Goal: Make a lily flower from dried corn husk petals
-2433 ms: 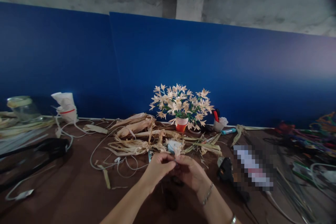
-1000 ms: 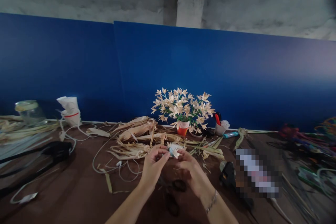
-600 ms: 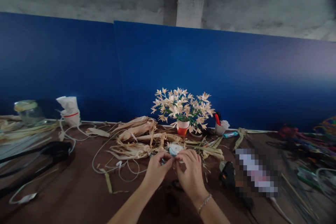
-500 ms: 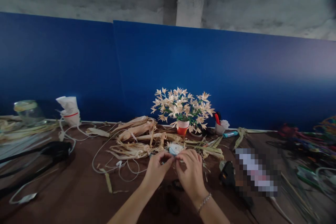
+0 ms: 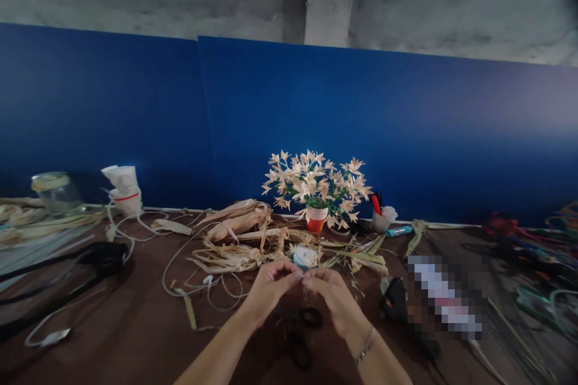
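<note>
My left hand [image 5: 274,289] and my right hand [image 5: 330,296] meet at the fingertips over the brown table [image 5: 135,337]. Both are closed in a pinch; what lies between the fingers is too small to make out. Just beyond them sits a pale blue and white roll [image 5: 304,257]. Dried corn husks [image 5: 235,255] spread behind and to the left of my left hand. Below the hands, dark scissor-like handles [image 5: 298,349] lie on the table. Past the husks stands an orange and white pot [image 5: 316,220] with cream artificial flowers [image 5: 311,177].
A glue gun [image 5: 394,299] lies to the right, near a blurred-out strip [image 5: 445,298]. On the left are black-handled cutters [image 5: 97,255], a white cable [image 5: 130,234], a glass jar [image 5: 58,194] and a white cup [image 5: 126,201]. Tangled coloured wires [image 5: 519,237] lie far right. A blue panel [image 5: 289,102] stands behind.
My right hand has turned and lowered slightly, its wrist shifting right, with fingers drawn together more. The dark handles below now show more clearly. The whole view has shifted slightly.
</note>
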The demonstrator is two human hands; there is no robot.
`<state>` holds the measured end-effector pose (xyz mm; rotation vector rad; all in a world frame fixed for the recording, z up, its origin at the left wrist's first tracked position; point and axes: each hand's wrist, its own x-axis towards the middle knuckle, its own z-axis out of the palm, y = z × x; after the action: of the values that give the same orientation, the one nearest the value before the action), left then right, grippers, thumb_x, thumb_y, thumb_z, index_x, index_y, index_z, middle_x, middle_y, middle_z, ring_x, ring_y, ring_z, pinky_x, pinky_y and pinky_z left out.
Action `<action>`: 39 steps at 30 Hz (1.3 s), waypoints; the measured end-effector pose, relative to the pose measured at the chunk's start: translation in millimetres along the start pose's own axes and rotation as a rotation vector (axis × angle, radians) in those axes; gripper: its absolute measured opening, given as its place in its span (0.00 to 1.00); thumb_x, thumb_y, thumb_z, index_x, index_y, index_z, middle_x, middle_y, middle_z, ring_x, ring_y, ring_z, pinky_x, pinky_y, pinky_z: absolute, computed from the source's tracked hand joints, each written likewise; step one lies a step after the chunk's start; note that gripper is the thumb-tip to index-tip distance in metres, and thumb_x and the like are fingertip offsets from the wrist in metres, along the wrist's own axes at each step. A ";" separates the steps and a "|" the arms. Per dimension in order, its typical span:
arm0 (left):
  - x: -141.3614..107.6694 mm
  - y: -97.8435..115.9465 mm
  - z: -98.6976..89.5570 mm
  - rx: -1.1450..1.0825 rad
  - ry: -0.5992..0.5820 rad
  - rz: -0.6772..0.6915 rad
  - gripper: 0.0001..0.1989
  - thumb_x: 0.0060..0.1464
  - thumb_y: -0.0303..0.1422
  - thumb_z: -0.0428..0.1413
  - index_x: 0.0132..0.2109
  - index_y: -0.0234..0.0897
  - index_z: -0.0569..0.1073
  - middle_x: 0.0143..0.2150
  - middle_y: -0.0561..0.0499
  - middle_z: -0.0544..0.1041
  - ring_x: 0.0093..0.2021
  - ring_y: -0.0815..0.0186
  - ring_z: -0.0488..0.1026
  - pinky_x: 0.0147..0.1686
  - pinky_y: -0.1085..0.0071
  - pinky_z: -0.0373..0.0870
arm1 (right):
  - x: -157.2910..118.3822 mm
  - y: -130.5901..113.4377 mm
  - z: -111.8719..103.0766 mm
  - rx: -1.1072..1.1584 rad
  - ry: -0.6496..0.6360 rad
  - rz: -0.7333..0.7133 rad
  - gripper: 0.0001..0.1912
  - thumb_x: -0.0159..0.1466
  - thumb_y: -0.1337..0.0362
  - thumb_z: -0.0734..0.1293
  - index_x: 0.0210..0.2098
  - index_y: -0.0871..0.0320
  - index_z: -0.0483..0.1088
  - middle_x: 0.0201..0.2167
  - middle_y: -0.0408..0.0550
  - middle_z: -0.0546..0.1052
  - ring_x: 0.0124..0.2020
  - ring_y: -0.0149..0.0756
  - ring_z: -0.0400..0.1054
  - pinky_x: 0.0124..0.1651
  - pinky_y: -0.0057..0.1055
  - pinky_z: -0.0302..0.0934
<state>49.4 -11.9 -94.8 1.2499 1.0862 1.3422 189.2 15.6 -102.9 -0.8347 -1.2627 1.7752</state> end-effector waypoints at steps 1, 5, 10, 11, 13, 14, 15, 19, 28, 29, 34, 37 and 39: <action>-1.0 1.3 0.1 -0.006 -0.031 -0.007 0.10 0.41 0.36 0.58 0.26 0.33 0.71 0.24 0.53 0.70 0.26 0.70 0.64 0.27 0.76 0.59 | -0.5 -0.4 -2.0 0.059 -0.045 0.050 0.04 0.46 0.67 0.67 0.19 0.62 0.68 0.13 0.38 0.64 0.17 0.24 0.53 0.23 0.24 0.47; -3.6 5.4 1.8 0.062 -0.087 0.018 0.11 0.44 0.38 0.55 0.25 0.33 0.69 0.22 0.53 0.68 0.25 0.71 0.63 0.26 0.77 0.58 | -2.0 -2.3 -5.2 0.117 -0.132 0.110 0.02 0.46 0.69 0.64 0.18 0.62 0.67 0.14 0.38 0.64 0.18 0.25 0.55 0.25 0.24 0.50; 0.4 -0.1 0.7 0.253 0.033 0.126 0.09 0.44 0.36 0.54 0.25 0.33 0.70 0.24 0.52 0.68 0.28 0.69 0.63 0.28 0.76 0.59 | -2.1 -4.2 2.8 -0.392 0.109 -0.220 0.03 0.47 0.69 0.64 0.24 0.60 0.67 0.21 0.41 0.68 0.23 0.29 0.59 0.28 0.25 0.53; 1.4 -2.2 0.4 0.283 0.058 0.143 0.09 0.44 0.35 0.54 0.25 0.33 0.71 0.25 0.51 0.68 0.28 0.68 0.63 0.29 0.75 0.60 | -2.5 -4.2 4.6 -0.524 0.176 -0.329 0.03 0.46 0.70 0.64 0.24 0.59 0.66 0.22 0.42 0.68 0.26 0.31 0.60 0.31 0.26 0.53; 2.9 -6.3 0.2 0.326 0.090 0.182 0.08 0.44 0.35 0.54 0.25 0.33 0.71 0.26 0.50 0.69 0.30 0.67 0.64 0.31 0.75 0.60 | -3.7 -3.8 7.1 -0.757 0.282 -0.495 0.03 0.46 0.71 0.63 0.21 0.58 0.66 0.24 0.43 0.69 0.30 0.34 0.61 0.35 0.28 0.53; 3.4 -7.9 0.3 0.333 0.096 0.194 0.08 0.44 0.34 0.54 0.25 0.33 0.71 0.26 0.50 0.70 0.30 0.67 0.64 0.31 0.74 0.60 | -4.3 -3.5 7.7 -0.840 0.320 -0.546 0.03 0.46 0.71 0.63 0.20 0.58 0.66 0.24 0.44 0.69 0.31 0.35 0.61 0.36 0.29 0.53; 3.7 -9.1 0.4 0.329 0.097 0.194 0.08 0.44 0.35 0.54 0.25 0.33 0.72 0.26 0.50 0.70 0.30 0.67 0.64 0.31 0.74 0.60 | -4.8 -3.3 8.0 -0.893 0.346 -0.581 0.03 0.46 0.71 0.63 0.20 0.57 0.66 0.25 0.44 0.70 0.32 0.35 0.61 0.37 0.30 0.53; 5.2 -10.0 0.5 0.193 0.061 0.077 0.11 0.42 0.38 0.56 0.26 0.32 0.72 0.21 0.53 0.69 0.25 0.69 0.63 0.26 0.74 0.59 | -3.2 -2.0 6.8 -0.794 0.307 -0.595 0.05 0.48 0.71 0.62 0.19 0.58 0.68 0.25 0.46 0.70 0.33 0.35 0.62 0.38 0.30 0.54; 2.2 -5.3 -3.2 -0.044 -0.095 -0.059 0.12 0.40 0.38 0.58 0.25 0.31 0.70 0.20 0.55 0.66 0.22 0.73 0.60 0.24 0.76 0.56 | -3.2 -4.8 -1.0 -0.069 -0.044 -0.029 0.03 0.46 0.67 0.66 0.19 0.61 0.68 0.14 0.37 0.63 0.16 0.23 0.52 0.21 0.22 0.48; 1.4 -4.8 -3.0 -0.044 -0.104 -0.062 0.12 0.41 0.38 0.58 0.25 0.31 0.70 0.20 0.55 0.66 0.22 0.73 0.60 0.24 0.76 0.56 | -3.5 -4.9 -2.0 -0.030 -0.069 0.005 0.03 0.45 0.67 0.66 0.19 0.61 0.68 0.14 0.37 0.63 0.16 0.23 0.52 0.22 0.22 0.48; 1.7 -4.4 -1.8 0.072 -0.064 -0.009 0.11 0.43 0.37 0.56 0.25 0.32 0.69 0.20 0.55 0.66 0.22 0.72 0.61 0.24 0.76 0.56 | 0.5 -0.4 -1.9 -0.279 0.012 -0.066 0.05 0.47 0.65 0.64 0.20 0.61 0.67 0.14 0.38 0.64 0.16 0.24 0.54 0.21 0.23 0.47; 3.5 -5.4 -1.3 0.164 -0.003 0.044 0.11 0.42 0.37 0.56 0.24 0.31 0.70 0.21 0.54 0.67 0.24 0.71 0.61 0.25 0.75 0.57 | 1.7 2.4 1.5 -0.543 0.162 -0.284 0.02 0.47 0.67 0.64 0.21 0.60 0.67 0.18 0.40 0.68 0.21 0.28 0.60 0.25 0.24 0.52; 4.2 -6.4 -0.4 0.195 0.020 0.079 0.10 0.42 0.37 0.56 0.24 0.32 0.71 0.21 0.54 0.67 0.25 0.70 0.61 0.26 0.75 0.57 | 0.5 2.4 3.4 -0.701 0.245 -0.427 0.00 0.46 0.68 0.64 0.20 0.59 0.67 0.21 0.42 0.69 0.26 0.31 0.62 0.30 0.25 0.54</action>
<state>49.5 -7.0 -100.5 1.4372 1.2161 1.3344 185.5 14.1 -104.3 -1.0216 -1.7600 0.8574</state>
